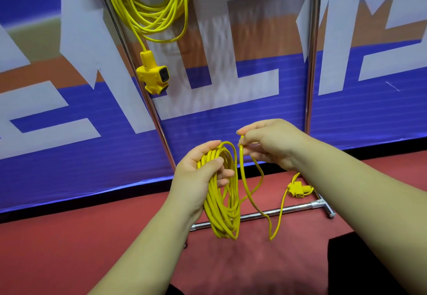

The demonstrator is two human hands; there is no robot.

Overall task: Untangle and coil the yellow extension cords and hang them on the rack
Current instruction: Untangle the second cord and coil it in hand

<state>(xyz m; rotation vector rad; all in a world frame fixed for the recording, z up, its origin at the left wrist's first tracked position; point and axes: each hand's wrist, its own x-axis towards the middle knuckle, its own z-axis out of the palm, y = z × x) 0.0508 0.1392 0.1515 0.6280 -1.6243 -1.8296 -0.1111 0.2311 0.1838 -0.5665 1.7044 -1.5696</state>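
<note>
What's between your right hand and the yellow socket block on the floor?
Head view: only loose cord. It drops from the right hand, sags past the rack's base bar and climbs to the socket block.

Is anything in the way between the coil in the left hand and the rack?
Nothing visible blocks the coil. Another coiled cord hangs on the rack, upper left. A loose tail trails to a socket end on the floor by the base bar.

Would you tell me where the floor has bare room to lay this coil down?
The floor left of the left hand, below the banner, is bare, as is the patch this side of the base bar. Crowded: the rack's right foot, where the socket block and loose cord lie.
</note>
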